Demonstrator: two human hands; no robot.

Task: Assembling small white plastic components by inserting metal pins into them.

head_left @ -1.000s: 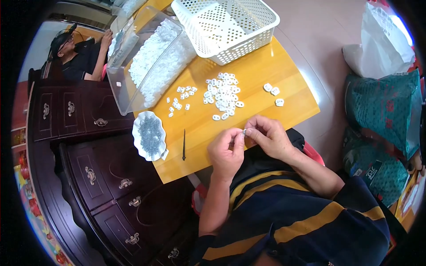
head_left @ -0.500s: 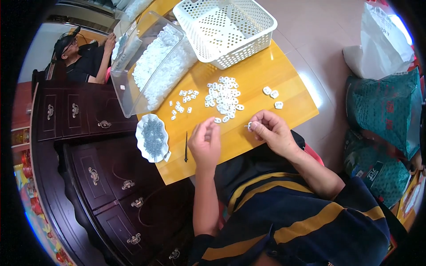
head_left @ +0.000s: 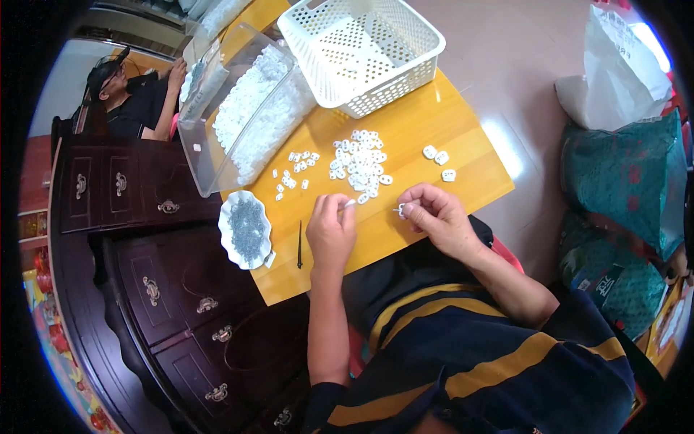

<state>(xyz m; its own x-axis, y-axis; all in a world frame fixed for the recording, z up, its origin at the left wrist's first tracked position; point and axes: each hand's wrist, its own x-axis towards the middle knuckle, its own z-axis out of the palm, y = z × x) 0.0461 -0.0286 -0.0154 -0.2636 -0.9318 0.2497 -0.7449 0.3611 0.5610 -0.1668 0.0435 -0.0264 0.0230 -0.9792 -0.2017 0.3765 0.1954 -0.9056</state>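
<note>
Between the thumb and fingers of my right hand (head_left: 437,220) is a small white plastic piece (head_left: 402,209), with a thin pin-like end pointing left. My left hand (head_left: 332,230) is closed in a pinch on a small white oval piece (head_left: 350,203) at its fingertips. Just beyond lies a pile of similar white oval pieces (head_left: 359,160), with dark holes or marks on them. To its left are several smaller white pieces (head_left: 289,181). Three separate white pieces (head_left: 440,157) rest on the right. A thin black pointed tool (head_left: 299,244) lies beside my left hand.
On the wooden table (head_left: 463,130) stand a white perforated basket (head_left: 394,83), a clear bin (head_left: 206,173) of white parts and a scalloped white dish (head_left: 225,224) of small grey parts. Dark drawers (head_left: 152,289) border the left. Another person (head_left: 137,101) sits far left; sacks (head_left: 625,188) stand right.
My left hand has reached slightly forward and pinched a white oval piece from the near edge of the pile. My right hand still holds its piece, moved slightly left. The view has shifted a little.
</note>
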